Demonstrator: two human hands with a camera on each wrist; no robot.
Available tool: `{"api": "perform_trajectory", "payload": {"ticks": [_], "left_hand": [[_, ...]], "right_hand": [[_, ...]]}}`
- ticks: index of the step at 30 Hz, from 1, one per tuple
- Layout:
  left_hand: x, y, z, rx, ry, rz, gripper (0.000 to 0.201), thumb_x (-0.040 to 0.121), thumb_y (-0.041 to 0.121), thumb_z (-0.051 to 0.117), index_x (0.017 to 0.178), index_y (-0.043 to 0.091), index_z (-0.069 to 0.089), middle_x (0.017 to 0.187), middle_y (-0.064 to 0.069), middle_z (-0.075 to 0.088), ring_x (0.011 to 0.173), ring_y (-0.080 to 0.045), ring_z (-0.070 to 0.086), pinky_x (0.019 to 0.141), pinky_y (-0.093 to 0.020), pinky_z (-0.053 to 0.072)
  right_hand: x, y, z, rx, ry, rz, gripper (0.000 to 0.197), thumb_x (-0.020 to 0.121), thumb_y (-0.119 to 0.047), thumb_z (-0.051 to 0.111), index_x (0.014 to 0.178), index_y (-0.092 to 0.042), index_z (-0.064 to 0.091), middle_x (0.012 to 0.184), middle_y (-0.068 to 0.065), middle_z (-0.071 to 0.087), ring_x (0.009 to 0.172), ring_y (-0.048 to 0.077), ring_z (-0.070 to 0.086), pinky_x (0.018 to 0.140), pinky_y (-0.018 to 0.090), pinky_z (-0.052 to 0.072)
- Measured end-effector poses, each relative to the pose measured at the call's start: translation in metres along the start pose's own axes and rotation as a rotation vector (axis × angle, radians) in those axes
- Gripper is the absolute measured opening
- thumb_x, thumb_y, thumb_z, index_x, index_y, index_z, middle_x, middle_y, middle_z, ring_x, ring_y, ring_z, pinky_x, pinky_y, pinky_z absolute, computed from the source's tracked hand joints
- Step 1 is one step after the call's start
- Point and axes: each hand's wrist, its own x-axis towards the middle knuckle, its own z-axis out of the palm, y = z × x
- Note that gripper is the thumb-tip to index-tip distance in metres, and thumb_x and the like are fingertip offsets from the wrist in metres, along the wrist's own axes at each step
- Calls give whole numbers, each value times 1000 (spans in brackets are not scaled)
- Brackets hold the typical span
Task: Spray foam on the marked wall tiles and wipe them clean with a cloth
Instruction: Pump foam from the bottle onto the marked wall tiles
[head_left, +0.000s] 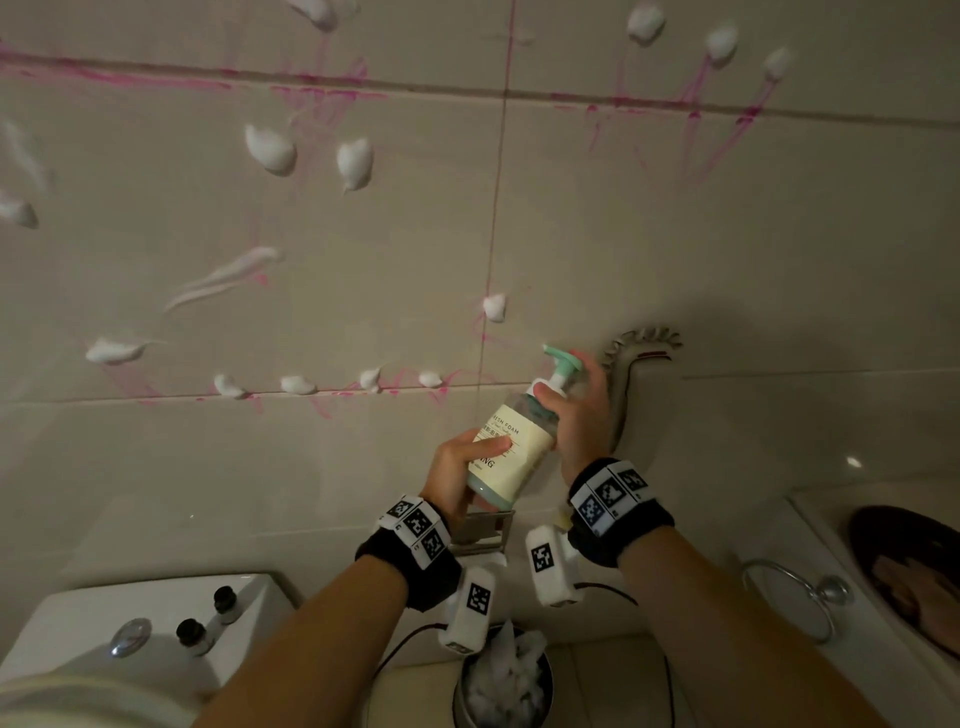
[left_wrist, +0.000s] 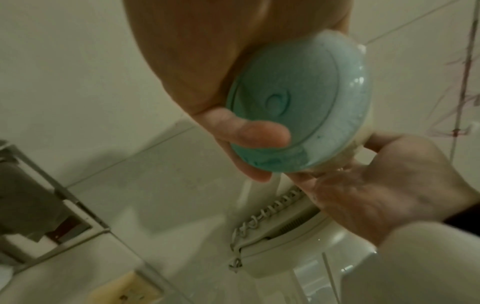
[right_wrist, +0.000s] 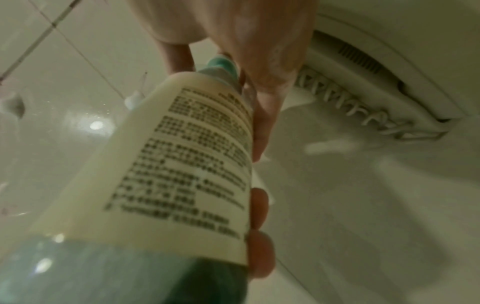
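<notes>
A person's two hands aim a foam pump bottle (head_left: 511, 447) at a bathroom wall scrawled with pink marker lines (head_left: 322, 98), where white foam dollops (head_left: 270, 149) already dot several tiles. The left hand (head_left: 462, 475) curls around the lower body of the bottle, its little finger hooked under the teal base as the left wrist view shows. The right hand (head_left: 576, 410) wraps the neck, thumb at the collar, with fingers reaching behind the teal pump head (head_left: 562, 364); whether they are pressing it cannot be told. The nozzle points left, toward the vertical grout line near the small dollop (head_left: 494, 306) at the tile corner. No cloth is in view.

The spraying step appears well along, with wiping not yet begun. To finish it well, the nozzle should probably stay near the marked lines and be pressed in short, full strokes, the left hand bracing the bottle so it does not twist. The pink streaks at upper right (head_left: 696, 140) and along the lower joint (head_left: 322, 405) look thinly covered and may want more. Foam is likely to slide down the glossy tile, so working promptly matters. A wall-mounted phone with a coiled cord (head_left: 644, 338) sits just beside the right hand and is best kept free of foam.
</notes>
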Motion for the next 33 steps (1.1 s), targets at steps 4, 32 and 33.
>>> {"api": "perform_trajectory", "payload": {"ticks": [4, 32, 33], "left_hand": [[3, -14, 5, -63, -27, -41, 59, 60, 28, 77, 111, 4, 61, 89, -19, 63, 67, -29, 60, 55, -29, 39], [-17, 7, 6, 39, -21, 46, 73, 64, 37, 77, 122, -1, 57, 97, -16, 66, 80, -28, 63, 57, -29, 50], [-21, 13, 4, 76, -15, 69, 74, 62, 40, 78, 122, 1, 59, 96, -14, 67, 79, -28, 64, 58, -30, 51]], "right_hand": [[5, 11, -10, 2, 25, 21, 49, 80, 1, 74, 119, -25, 60, 108, 3, 71, 91, 21, 73, 83, 44, 62], [-3, -18, -9, 5, -61, -20, 52, 86, 7, 67, 132, -11, 54, 117, 10, 61, 74, 1, 71, 61, 20, 55], [-4, -24, -6, -2, -72, -31, 53, 87, 7, 67, 134, -10, 52, 119, 10, 59, 72, 0, 70, 59, 18, 54]]}}
